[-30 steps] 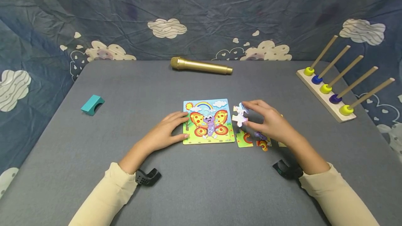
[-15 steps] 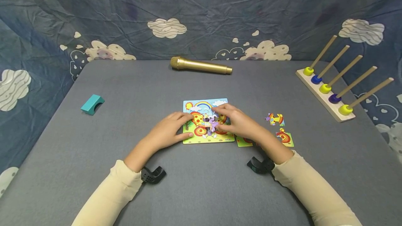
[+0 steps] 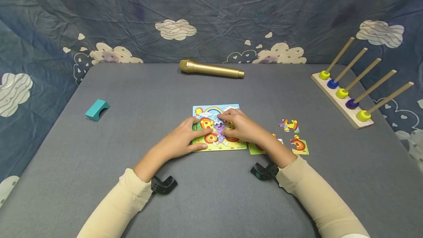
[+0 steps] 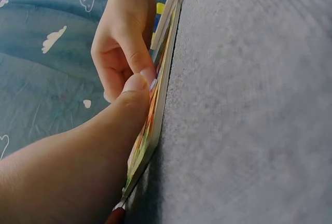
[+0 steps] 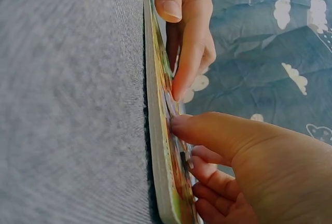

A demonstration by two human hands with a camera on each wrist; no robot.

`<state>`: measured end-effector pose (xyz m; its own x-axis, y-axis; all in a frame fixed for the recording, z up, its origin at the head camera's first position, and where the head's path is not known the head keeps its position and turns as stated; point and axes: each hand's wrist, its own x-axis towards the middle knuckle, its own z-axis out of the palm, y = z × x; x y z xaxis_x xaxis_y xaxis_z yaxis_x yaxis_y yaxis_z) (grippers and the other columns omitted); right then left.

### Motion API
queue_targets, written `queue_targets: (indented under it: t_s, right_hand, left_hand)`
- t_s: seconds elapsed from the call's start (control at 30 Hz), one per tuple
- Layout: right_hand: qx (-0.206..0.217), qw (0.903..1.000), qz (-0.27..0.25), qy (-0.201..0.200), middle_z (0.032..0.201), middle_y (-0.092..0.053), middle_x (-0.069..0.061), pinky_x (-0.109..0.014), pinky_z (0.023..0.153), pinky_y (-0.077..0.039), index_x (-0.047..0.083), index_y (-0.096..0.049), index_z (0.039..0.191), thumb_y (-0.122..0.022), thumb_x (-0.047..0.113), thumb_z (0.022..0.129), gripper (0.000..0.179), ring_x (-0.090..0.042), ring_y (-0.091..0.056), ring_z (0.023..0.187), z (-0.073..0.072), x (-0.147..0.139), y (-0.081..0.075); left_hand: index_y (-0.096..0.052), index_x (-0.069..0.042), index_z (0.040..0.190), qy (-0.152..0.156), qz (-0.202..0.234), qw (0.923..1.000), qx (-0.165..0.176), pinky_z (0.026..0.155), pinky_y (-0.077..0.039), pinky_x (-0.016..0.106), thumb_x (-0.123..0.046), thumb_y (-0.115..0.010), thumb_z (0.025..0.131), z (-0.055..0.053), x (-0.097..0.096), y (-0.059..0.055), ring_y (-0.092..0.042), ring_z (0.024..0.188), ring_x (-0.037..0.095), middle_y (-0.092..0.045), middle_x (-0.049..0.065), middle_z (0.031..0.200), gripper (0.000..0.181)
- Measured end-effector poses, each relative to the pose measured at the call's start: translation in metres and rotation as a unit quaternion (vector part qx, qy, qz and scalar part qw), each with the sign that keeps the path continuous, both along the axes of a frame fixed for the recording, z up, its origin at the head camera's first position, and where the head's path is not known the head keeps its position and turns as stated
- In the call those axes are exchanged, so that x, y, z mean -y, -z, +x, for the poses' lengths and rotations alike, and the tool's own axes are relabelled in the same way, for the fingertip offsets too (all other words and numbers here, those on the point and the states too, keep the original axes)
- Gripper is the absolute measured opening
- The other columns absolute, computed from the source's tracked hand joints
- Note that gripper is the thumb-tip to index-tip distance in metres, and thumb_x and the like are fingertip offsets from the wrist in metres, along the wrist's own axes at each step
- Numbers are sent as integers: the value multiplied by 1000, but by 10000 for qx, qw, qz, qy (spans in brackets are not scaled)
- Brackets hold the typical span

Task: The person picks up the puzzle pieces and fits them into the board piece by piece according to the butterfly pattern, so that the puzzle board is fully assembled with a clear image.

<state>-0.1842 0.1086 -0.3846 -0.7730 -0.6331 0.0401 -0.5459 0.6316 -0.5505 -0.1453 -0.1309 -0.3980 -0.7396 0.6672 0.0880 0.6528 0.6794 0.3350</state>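
Note:
A square butterfly puzzle board [image 3: 216, 147] lies on the grey table between both hands. Over its middle, my right hand [image 3: 246, 127] pinches a purple puzzle piece [image 3: 219, 125] with the butterfly's face, thumb on the near side and fingers on the far side. The piece lies close on the picture. My left hand [image 3: 180, 139] rests at the board's left side, its index finger reaching in to the piece and its thumb along the lower left edge. In the right wrist view, the left index fingertip [image 5: 179, 89] comes down right beside the right thumb [image 5: 182, 123].
Right of the board lie loose puzzle pieces: a winged one [image 3: 290, 125], a corner one [image 3: 300, 145] and others partly under the right forearm. A gold microphone [image 3: 211, 69] lies at the back. A peg stand [image 3: 334, 93] stands right, a teal arch block [image 3: 97, 109] left.
My right hand has carried the purple piece leftward from beside the board onto its middle. My left hand has slid slightly right, its index finger now reaching further over the board.

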Motion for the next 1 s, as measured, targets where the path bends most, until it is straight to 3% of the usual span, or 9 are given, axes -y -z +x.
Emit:
queue_targets:
  t_s: [0.33, 0.57, 0.77, 1.0]
  right_hand:
    - [38, 10000, 24, -62, 114, -50, -9, -41, 91, -31, 4, -54, 125, -68, 18, 80, 49, -26, -40, 107, -1, 3, 1]
    - [-60, 9999, 85, -128, 110, -48, -6, -38, 87, -30, 3, -54, 125, -66, 18, 82, 47, -23, -39, 101, 0, 4, 2]
    - [81, 9999, 93, -106, 118, -45, -11, -42, 94, -29, 6, -51, 128, -66, 21, 81, 51, -27, -36, 110, -1, -1, 3]
    - [369, 9983, -443, -119, 130, -36, -13, -47, 96, -32, 7, -42, 133, -68, 21, 80, 60, -28, -35, 120, 1, -13, -18]
  left_hand:
    - [-52, -28, 129, -92, 68, 9999, 5, 95, -34, 43, -45, -55, 86, 3, 0, 1, -31, 121, 28, -33, 17, 131, 46]
    - [-51, -24, 129, -60, 64, 10000, -15, 101, -25, 45, -45, -54, 87, 3, -1, 0, -23, 128, 33, -32, 6, 141, 48]
    - [-47, -25, 132, -104, -32, 9999, 117, 100, -26, 47, -48, -52, 87, 3, -2, -1, -20, 130, 33, -29, 3, 143, 50]
    - [-47, -26, 132, -136, -11, 9997, 182, 101, -24, 47, -48, -53, 86, 2, -3, 1, -18, 131, 32, -28, 2, 144, 51]
